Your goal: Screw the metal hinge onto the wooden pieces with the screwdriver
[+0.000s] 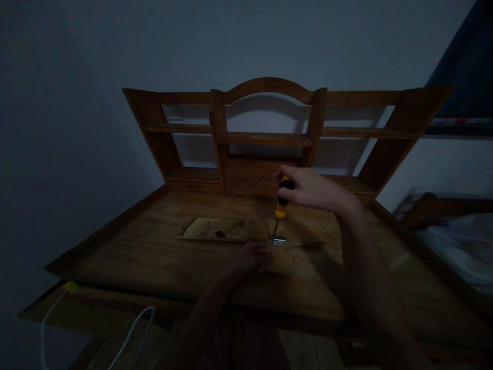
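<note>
My right hand (295, 186) is closed round the yellow and black handle of a screwdriver (280, 210). The shaft slants down, and its tip meets a small shiny metal hinge (278, 241). Below the hinge lies a small, pale wooden board (281, 259) on the desk. My left hand (254, 258) rests low at the board's left edge, fingers curled against it near the hinge. Dim light blurs the fingertips, and any screw under the tip is too small to make out.
The wooden desk (127, 259) carries a shelf unit (265, 139) along its back, against the wall. A rough-edged pale wood strip (208, 226) lies left of the hinge. A white cable (134, 324) hangs at the front left, near a yellow object (71, 288).
</note>
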A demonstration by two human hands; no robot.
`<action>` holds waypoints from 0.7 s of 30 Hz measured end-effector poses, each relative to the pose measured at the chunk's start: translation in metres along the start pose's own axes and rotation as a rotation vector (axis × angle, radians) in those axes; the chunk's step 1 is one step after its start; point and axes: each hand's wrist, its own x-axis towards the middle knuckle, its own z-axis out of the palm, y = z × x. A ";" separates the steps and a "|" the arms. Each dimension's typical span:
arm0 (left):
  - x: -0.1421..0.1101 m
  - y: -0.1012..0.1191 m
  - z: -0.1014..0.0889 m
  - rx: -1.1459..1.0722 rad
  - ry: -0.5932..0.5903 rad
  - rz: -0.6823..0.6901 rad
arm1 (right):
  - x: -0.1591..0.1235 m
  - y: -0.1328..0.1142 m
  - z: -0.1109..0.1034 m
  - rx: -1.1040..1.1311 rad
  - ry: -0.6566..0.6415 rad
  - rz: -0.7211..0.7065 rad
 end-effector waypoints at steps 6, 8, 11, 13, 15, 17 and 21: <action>-0.004 0.007 0.003 0.004 0.022 -0.012 | 0.000 -0.001 -0.001 -0.051 0.013 0.028; -0.004 0.006 0.002 0.001 0.014 -0.001 | 0.000 -0.001 -0.002 -0.040 0.006 0.031; -0.002 0.003 0.001 0.004 -0.008 0.007 | 0.000 -0.002 -0.003 0.059 -0.029 -0.039; -0.001 0.002 0.000 -0.002 -0.013 0.003 | 0.000 -0.002 -0.004 0.079 -0.033 -0.068; -0.001 0.001 0.000 -0.014 -0.011 0.001 | -0.001 -0.003 -0.003 0.042 -0.019 -0.049; -0.001 0.001 0.000 -0.015 -0.013 -0.001 | -0.002 -0.004 -0.003 -0.020 0.003 -0.001; -0.001 0.001 -0.001 0.005 -0.008 -0.008 | -0.002 -0.006 -0.003 -0.035 -0.011 0.019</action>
